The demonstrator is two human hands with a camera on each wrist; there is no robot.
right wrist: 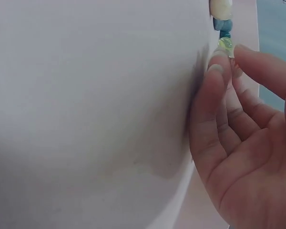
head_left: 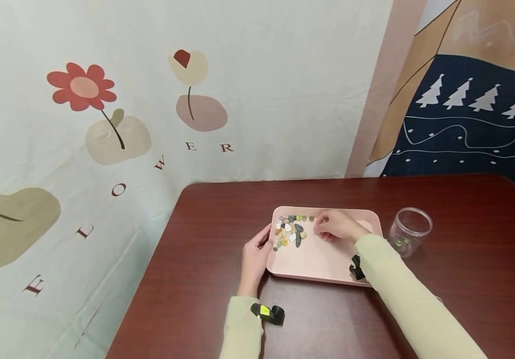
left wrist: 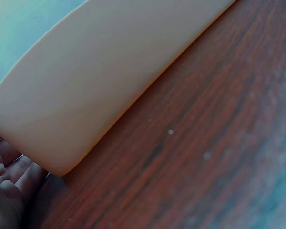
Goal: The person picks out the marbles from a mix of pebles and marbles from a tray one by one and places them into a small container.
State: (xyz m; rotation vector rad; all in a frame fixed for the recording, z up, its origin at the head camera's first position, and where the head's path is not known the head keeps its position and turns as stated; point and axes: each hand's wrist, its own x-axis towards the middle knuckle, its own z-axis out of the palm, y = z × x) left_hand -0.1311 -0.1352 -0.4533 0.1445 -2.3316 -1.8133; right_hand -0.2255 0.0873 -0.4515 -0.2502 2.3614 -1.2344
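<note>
A pink tray (head_left: 325, 259) lies on the table, with a cluster of small pebbles (head_left: 292, 235) in its left part: white, tan, green and dark grey ones. Along the tray's far side some pebbles form a row. My right hand (head_left: 336, 224) reaches over the tray at the right end of this row. In the right wrist view its thumb and fingertips come together around a small yellow-green glass pebble (right wrist: 225, 45). My left hand (head_left: 255, 257) rests against the tray's left side; in the left wrist view its fingers (left wrist: 26, 171) lie at the tray's outer wall.
A clear jar (head_left: 412, 224) with a few green pebbles in the bottom stands right of the tray, behind the right forearm. The dark red wooden table (head_left: 203, 279) meets a wall hanging (head_left: 284, 99) with flower prints at its far edge.
</note>
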